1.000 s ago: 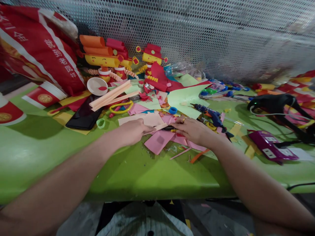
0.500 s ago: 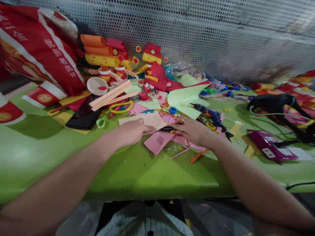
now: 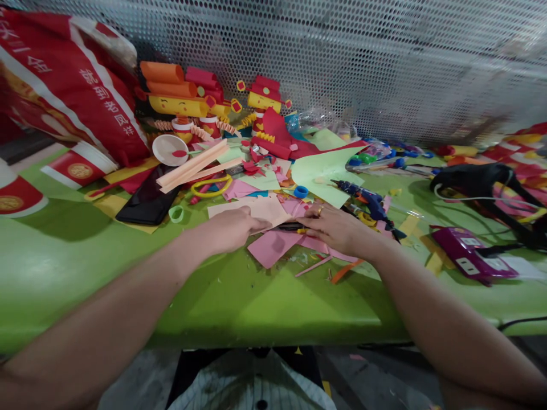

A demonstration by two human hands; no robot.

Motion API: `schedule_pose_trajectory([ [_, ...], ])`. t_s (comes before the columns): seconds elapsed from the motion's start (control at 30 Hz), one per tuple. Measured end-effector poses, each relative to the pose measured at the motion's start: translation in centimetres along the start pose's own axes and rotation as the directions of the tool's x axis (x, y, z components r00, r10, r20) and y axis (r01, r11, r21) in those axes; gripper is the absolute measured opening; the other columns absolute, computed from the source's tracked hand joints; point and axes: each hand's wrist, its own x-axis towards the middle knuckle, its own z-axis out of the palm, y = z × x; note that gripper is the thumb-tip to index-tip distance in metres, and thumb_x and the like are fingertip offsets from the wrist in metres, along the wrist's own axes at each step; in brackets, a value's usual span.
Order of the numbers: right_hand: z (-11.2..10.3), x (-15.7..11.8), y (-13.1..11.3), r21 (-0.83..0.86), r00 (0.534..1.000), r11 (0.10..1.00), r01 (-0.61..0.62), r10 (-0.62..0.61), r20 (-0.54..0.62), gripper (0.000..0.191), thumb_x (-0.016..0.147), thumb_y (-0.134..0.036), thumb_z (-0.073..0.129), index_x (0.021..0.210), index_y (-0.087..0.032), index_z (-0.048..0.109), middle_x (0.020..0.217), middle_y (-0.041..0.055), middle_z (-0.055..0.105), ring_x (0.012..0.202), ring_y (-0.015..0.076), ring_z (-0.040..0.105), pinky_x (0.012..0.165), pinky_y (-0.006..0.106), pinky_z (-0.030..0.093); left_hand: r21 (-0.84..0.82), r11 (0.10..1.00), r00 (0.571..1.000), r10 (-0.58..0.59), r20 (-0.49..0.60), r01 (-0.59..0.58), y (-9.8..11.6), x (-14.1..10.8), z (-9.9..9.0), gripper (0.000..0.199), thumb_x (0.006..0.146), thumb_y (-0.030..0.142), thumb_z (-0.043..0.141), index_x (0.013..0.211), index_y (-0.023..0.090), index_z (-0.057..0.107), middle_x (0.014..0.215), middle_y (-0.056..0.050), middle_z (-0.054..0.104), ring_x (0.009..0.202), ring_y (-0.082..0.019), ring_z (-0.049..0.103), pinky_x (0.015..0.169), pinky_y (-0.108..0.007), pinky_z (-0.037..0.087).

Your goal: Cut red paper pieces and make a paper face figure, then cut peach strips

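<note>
My left hand point(image 3: 233, 230) is closed on the near edge of a sheet of peach paper point(image 3: 267, 209), its index finger stretched along the edge. Fingers apart, my right hand point(image 3: 335, 228) reaches to the paper's right corner; its thumb is mostly hidden. A slim dark object point(image 3: 290, 226) lies between the two hands, partly covered, and I cannot make out its kind. Pink paper pieces point(image 3: 273, 247) are spread just in front of it. Beyond my right hand lie a light green sheet point(image 3: 322, 171) and a dark blue glue gun point(image 3: 365, 199).
Paper figures point(image 3: 179, 105) stand along the perforated metal screen point(image 3: 342, 68). Left are a red bag point(image 3: 85, 85), paper cups point(image 3: 81, 165) and a black phone point(image 3: 147, 199). A purple power strip point(image 3: 474, 253) sits at right. Yellow-handled scissors point(image 3: 209, 187) lie among paper scraps.
Both hands stay almost where they were, at the peach paper. The whole view has shifted very slightly; nothing has clearly been picked up or let go.
</note>
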Motion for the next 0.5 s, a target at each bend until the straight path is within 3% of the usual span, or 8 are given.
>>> schedule_pose_trajectory([
  [0.1, -0.1, 0.4, -0.7, -0.023, 0.999, 0.999, -0.038, 0.039, 0.027, 0.037, 0.09, -0.021, 0.038, 0.12, -0.018, 0.059, 0.11, 0.0131, 0.063, 0.096, 0.0249, 0.057, 0.082, 0.04, 0.045, 0.002, 1.0, 1.0, -0.03, 0.008, 0.03, 0.1, 0.0, -0.1, 0.044, 0.091, 0.025, 0.032, 0.13, 0.037, 0.048, 0.089, -0.007, 0.054, 0.066, -0.015, 0.052, 0.059, -0.024, 0.035],
  [0.27, 0.0, 0.9, -1.5, -0.056, 0.999, 0.998, -0.043, 0.041, -0.035, 0.035, 0.088, -0.018, 0.04, 0.116, -0.018, 0.061, 0.111, 0.0136, 0.062, 0.097, 0.024, 0.057, 0.081, 0.037, 0.044, -0.022, 1.0, 0.999, -0.016, -0.042, 0.015, 0.0, 0.2, 0.0, 0.042, 0.091, 0.026, 0.034, 0.128, 0.036, 0.051, 0.087, -0.007, 0.057, 0.068, -0.015, 0.052, 0.061, -0.023, 0.035],
  [0.5, 0.5, 0.8, -0.9, -0.046, 0.997, 0.999, -0.027, 0.023, -0.078, 0.034, 0.089, -0.017, 0.039, 0.113, -0.019, 0.063, 0.11, 0.0125, 0.063, 0.094, 0.0225, 0.058, 0.08, 0.035, 0.044, -0.086, 0.993, 0.991, 0.072, -0.115, -0.082, -0.6, 0.7, 0.0, 0.035, 0.091, 0.032, 0.039, 0.117, 0.028, 0.063, 0.081, -0.006, 0.065, 0.068, -0.014, 0.052, 0.062, -0.022, 0.036],
])
